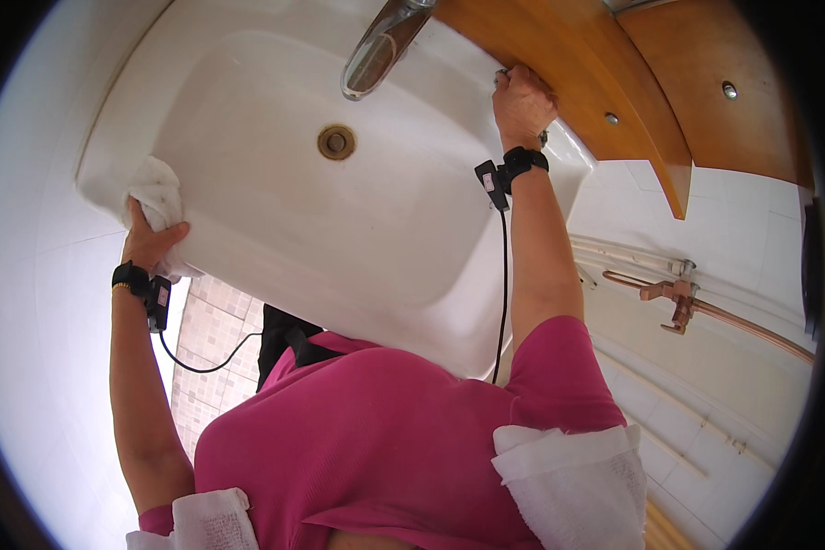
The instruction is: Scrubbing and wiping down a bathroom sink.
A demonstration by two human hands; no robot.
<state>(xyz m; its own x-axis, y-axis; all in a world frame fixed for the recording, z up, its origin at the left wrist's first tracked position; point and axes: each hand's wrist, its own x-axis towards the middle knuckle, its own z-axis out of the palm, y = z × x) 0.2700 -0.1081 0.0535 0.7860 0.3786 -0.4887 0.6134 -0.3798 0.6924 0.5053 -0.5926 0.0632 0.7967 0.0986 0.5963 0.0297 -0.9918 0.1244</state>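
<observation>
A white cloth point(157, 189) lies bunched over the left front corner of a white ceramic washbasin point(282, 227), and my left hand point(152, 237) grips it, thumb apart. At the basin's back right, my right hand point(524, 103) is curled over the rim beside a wooden cabinet panel point(570, 75); a small dark or metallic object point(500, 74) shows at its fingers, too little to identify. The palm side is hidden. A chrome faucet point(385, 51) reaches over the basin, above the round brownish drain point(336, 142). Both wrists bear black straps with small cabled devices.
Wooden cabinet doors with round knobs point(729, 90) overhang the back right. A copper-coloured shower valve point(679, 299) and pipes run along the right wall. A tiled wall point(48, 227) stands close on the left. Mosaic-patterned floor tiles point(210, 330) show below the basin's front edge.
</observation>
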